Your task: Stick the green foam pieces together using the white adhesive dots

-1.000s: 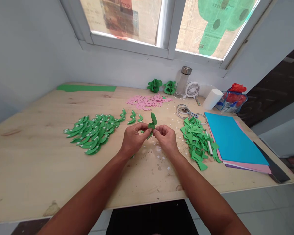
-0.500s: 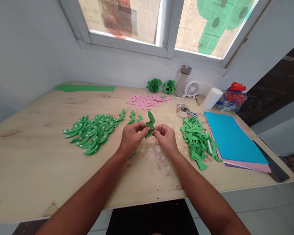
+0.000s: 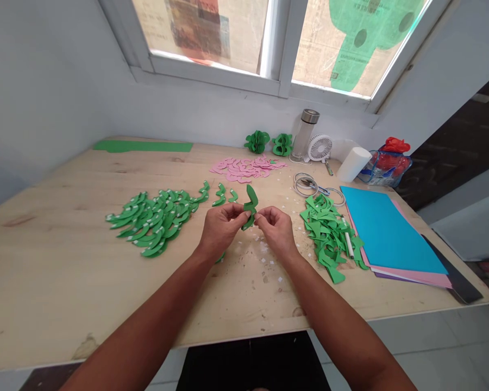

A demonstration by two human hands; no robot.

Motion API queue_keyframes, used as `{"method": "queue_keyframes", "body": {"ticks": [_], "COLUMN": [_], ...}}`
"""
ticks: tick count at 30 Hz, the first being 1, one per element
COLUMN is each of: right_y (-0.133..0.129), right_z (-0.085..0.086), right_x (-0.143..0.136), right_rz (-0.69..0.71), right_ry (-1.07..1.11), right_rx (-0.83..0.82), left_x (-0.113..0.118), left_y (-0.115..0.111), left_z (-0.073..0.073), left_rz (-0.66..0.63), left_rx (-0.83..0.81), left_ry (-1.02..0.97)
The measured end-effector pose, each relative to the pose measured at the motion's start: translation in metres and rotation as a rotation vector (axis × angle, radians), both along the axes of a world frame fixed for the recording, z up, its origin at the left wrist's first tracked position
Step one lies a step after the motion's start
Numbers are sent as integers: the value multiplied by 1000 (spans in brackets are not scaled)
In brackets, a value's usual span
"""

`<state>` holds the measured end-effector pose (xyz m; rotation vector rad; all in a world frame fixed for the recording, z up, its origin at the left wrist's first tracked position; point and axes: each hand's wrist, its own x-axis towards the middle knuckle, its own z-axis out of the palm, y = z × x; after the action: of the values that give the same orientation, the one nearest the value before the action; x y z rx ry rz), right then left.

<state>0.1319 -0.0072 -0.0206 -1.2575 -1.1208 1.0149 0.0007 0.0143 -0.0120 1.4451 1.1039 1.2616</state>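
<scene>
A curved green paper piece point(image 3: 250, 196) is held upright above the middle of the table, pinched between the thumb and fingers of my left hand point(image 3: 223, 225). My right hand point(image 3: 276, 225) is closed at the piece's right edge, its thumb and fingertips pressed together there. Left of my hands lies a heap of curved green pieces point(image 3: 158, 217) with small white squares on them. A few similar pieces point(image 3: 220, 194) lie just beyond my left hand. Another green piece point(image 3: 221, 257) is partly hidden by my left wrist.
Green scraps point(image 3: 328, 233) and a blue sheet point(image 3: 391, 228) lie on the right. Pink cutouts point(image 3: 246, 167), two green paper balls point(image 3: 257, 142), a bottle point(image 3: 303, 136), a fan point(image 3: 320, 147), tape rings point(image 3: 305, 185) and a white roll point(image 3: 354, 164) are farther back on the table point(image 3: 106, 293).
My right fingertips have moved very slightly against the green piece's edge. The rest of the view has shifted only a little.
</scene>
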Motion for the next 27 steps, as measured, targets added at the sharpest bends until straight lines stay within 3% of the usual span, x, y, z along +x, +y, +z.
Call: {"method": "queue_keyframes", "body": {"ticks": [27], "right_y": [-1], "right_z": [6], "right_x": [0], "right_rz": [1], "right_ry": [122], "right_rx": [-55], "left_x": [-1], "left_y": [-1], "left_z": [1], "left_rz": [-49], "left_rx": [73], "left_ry": [59]}}
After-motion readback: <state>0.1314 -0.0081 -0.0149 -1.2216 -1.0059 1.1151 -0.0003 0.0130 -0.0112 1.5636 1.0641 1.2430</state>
